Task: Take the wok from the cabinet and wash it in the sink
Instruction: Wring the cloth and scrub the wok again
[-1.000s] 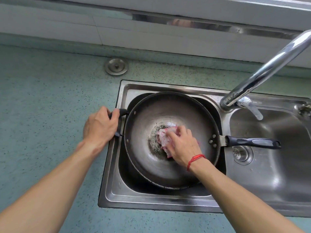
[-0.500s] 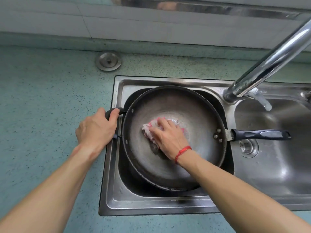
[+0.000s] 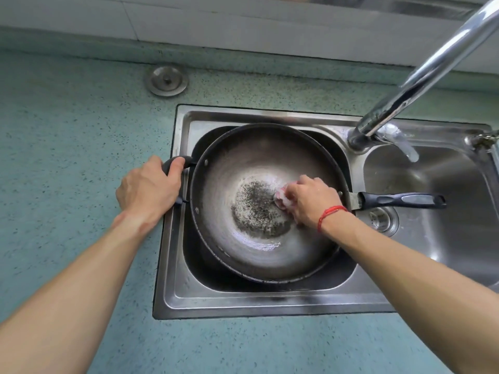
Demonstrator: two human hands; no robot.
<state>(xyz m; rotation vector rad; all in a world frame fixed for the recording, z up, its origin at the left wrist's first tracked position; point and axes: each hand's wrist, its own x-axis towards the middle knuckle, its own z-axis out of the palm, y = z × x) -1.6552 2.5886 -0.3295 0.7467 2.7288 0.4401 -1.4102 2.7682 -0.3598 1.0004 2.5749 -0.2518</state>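
Note:
A dark grey wok [image 3: 243, 249] lies in the left basin of the steel sink [image 3: 243, 300], its long black handle [image 3: 402, 200] pointing right over the other basin. My left hand [image 3: 148, 188] grips the small black helper handle at the wok's left rim. My right hand [image 3: 310, 201] holds a pink-and-white cloth [image 3: 282, 199] pressed against the wok's inner right side. A speckled dark patch [image 3: 256, 209] shows at the wok's bottom.
A chrome tap [image 3: 421, 76] arches over from the upper right. The right basin has a drain strainer [image 3: 382, 220]. A round metal sink plug [image 3: 167, 81] lies on the teal speckled counter [image 3: 67, 157] behind the sink. White tiles line the back wall.
My right hand with the cloth has swept from the wok's left-centre over to its right side, uncovering the speckled patch. My left hand keeps its grip on the helper handle.

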